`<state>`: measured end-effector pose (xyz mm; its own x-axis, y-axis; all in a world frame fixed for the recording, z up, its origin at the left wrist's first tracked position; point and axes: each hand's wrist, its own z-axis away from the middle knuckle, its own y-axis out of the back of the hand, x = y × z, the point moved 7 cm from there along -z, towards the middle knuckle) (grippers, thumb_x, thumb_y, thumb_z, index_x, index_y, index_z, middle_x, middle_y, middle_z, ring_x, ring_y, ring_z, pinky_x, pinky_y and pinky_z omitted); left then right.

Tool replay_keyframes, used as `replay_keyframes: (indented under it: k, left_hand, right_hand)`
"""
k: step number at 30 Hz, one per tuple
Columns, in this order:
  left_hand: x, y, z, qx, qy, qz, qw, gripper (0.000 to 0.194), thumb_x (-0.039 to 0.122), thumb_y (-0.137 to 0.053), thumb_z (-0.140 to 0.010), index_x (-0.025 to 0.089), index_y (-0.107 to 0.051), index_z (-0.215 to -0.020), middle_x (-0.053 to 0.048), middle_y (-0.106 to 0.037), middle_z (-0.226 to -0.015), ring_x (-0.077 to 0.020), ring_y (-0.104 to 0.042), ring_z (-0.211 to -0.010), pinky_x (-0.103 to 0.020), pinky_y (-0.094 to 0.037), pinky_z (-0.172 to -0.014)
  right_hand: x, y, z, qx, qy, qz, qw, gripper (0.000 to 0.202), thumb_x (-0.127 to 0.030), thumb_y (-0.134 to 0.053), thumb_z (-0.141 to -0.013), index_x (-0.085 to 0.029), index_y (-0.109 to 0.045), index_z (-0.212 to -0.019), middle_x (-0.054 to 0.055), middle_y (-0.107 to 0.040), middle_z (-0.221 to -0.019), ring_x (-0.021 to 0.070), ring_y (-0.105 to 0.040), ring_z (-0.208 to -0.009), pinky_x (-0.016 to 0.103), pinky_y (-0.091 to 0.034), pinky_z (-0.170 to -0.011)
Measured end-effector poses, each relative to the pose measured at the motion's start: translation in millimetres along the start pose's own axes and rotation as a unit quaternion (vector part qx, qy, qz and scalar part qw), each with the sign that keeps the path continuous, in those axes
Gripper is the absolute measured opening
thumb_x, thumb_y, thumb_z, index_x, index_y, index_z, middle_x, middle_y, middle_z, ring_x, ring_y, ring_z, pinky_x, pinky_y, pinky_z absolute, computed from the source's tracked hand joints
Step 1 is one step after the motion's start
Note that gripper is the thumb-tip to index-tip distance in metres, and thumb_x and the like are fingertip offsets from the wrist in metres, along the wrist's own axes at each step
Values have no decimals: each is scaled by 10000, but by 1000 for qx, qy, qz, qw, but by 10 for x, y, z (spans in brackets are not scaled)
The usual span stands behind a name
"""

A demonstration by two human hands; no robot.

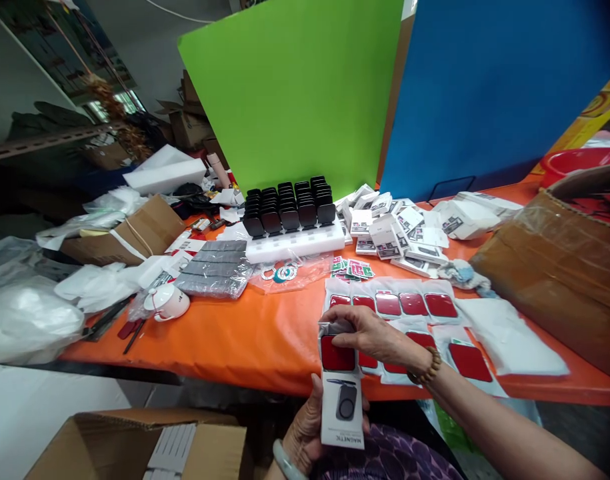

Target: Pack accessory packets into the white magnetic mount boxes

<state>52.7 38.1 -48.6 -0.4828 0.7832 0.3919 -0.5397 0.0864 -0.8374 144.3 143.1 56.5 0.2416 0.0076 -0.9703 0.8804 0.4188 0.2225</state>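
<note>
My left hand (305, 427), a bangle at its wrist, grips a narrow white box (341, 430) printed with a dark device picture and the word MAGNETIC. Just above the box's top edge is a red-faced square piece (337, 359) in a white sleeve. My right hand (372, 333), with a beaded bracelet, pinches this piece by its upper part. Whether part of it sits inside the box I cannot tell. Beyond my right hand, more red squares in white sleeves (413, 304) lie in rows on the orange table cover (265, 333).
Black square pieces (289, 207) stand in a white foam tray (297, 245). Small white boxes (385, 237) are heaped behind the rows. A white cup (167, 301) stands at left. Large cartons stand at right (559, 260) and below left (219, 450).
</note>
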Motion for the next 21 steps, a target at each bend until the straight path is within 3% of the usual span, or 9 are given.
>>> replay_keyframes:
  k: [6, 9, 13, 17, 21]
  left_hand:
    - [-108, 87, -46, -25, -9, 34, 999, 826, 768, -584, -618, 41, -670, -1001, -124, -691, -868, -218, -676, -702, -295, -501, -611]
    - [-199, 119, -46, -29, 11, 15, 999, 824, 764, -592, -619, 35, -676, -994, -143, -690, -897, -214, -669, -709, -293, -492, -620]
    - [-338, 114, -7, -37, 37, -22, 998, 838, 764, -666, -531, 65, -684, -991, -141, -693, -907, -275, -674, -827, -339, -490, -751]
    - [-356, 96, 65, -30, 32, -44, 998, 769, 678, -749, -536, 151, -663, -1088, -123, -694, -962, -323, -654, -937, -404, -473, -834]
    - [-240, 110, 130, 1, 11, -129, 992, 705, 579, -784, -593, 163, -637, -1142, -112, -687, -988, -288, -644, -939, -378, -468, -831]
  right_hand:
    - [205, -84, 83, 14, -3, -77, 997, 214, -139, -622, -696, -191, -584, -900, -39, -566, -736, 110, -500, -647, 232, -411, -599]
    - [267, -119, 180, 1, -31, -21, 999, 209, -112, -625, -684, -190, -588, -874, -37, -559, -720, 116, -493, -642, 239, -394, -590]
    - [321, -223, 404, -20, -55, 89, 994, 243, -104, -627, -712, -202, -611, -934, -3, -608, -808, 156, -544, -740, 278, -425, -665]
    - [346, -434, 706, 6, 26, 148, 989, 187, -94, -570, -786, -197, -615, -936, 62, -607, -980, 201, -561, -899, 345, -463, -794]
    - [389, -601, 950, 45, 105, 200, 973, 251, -83, -568, -798, -204, -605, -1014, 85, -595, -1046, 231, -541, -970, 419, -451, -888]
